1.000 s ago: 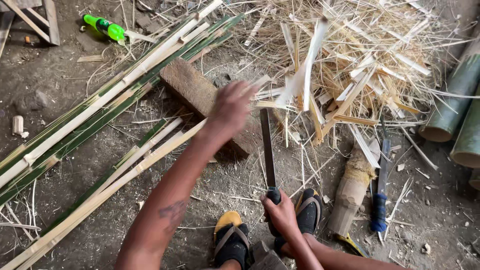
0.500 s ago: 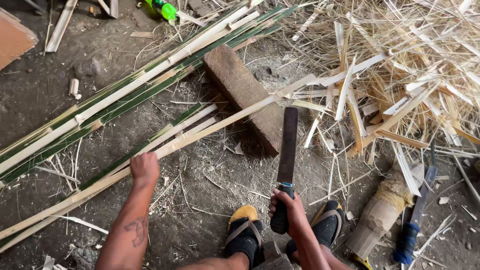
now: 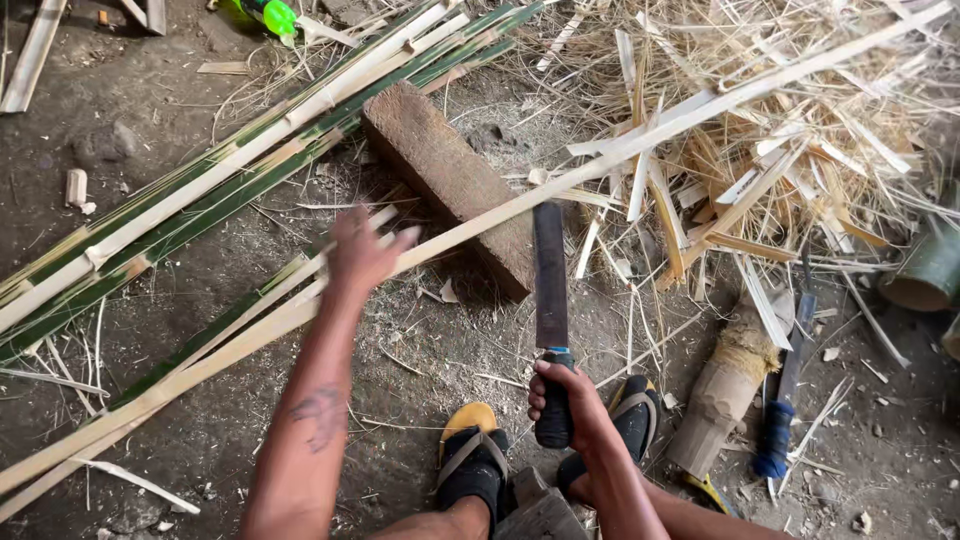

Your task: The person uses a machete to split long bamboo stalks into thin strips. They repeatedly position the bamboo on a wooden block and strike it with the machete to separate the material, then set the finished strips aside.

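My left hand [image 3: 362,252] is blurred and closed around a long pale bamboo strip [image 3: 700,105]. The strip runs from the lower left, across the wooden block [image 3: 440,170], and up over the shavings at the upper right. My right hand [image 3: 570,402] grips the dark handle of a machete [image 3: 549,275], whose blade points away from me beside the block's near end. Both hands are in front of my sandalled feet [image 3: 470,462].
A bundle of green and pale split bamboo strips [image 3: 200,190] lies at the left. A heap of shavings [image 3: 800,130] fills the upper right. A short bamboo stump [image 3: 722,390], a blue-handled knife [image 3: 776,450], a bamboo culm [image 3: 925,272] and a green bottle [image 3: 268,15] lie around.
My left hand has moved from the lower left up along the strip, and the strip's far end now lies higher over the shavings. The machete stays upright in my right hand.
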